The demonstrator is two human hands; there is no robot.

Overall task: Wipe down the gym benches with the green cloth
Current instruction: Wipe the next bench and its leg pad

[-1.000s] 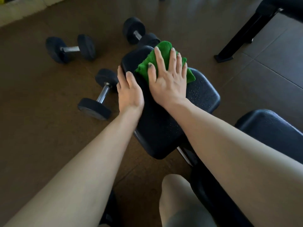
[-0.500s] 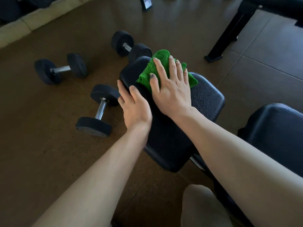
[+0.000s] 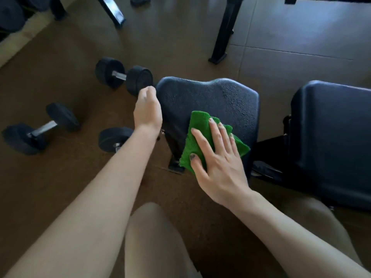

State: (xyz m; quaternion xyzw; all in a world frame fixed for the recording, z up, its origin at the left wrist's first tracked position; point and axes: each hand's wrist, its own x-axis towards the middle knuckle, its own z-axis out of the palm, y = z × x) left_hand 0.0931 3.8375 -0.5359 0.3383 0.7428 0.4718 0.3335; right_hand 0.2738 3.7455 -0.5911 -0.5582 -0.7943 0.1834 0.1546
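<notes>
A black padded bench seat [image 3: 210, 97] fills the middle of the view, with wet droplets on its right part. The green cloth [image 3: 197, 135] lies on the pad's near edge, and my right hand [image 3: 218, 159] presses flat on it with fingers spread. My left hand [image 3: 147, 108] curls over the pad's left edge and grips it. A second, longer black bench pad [image 3: 331, 141] lies to the right.
Three black dumbbells lie on the brown floor at left: one [image 3: 123, 76] touching the bench's far left corner, one [image 3: 42, 128] further left, one [image 3: 115, 138] partly under my left forearm. Black frame legs [image 3: 222, 37] stand beyond. My knees are at the bottom.
My right hand has dragged the cloth from the pad's far end back to its near edge. My left hand has slid along the left edge toward the far corner. The camera has shifted left.
</notes>
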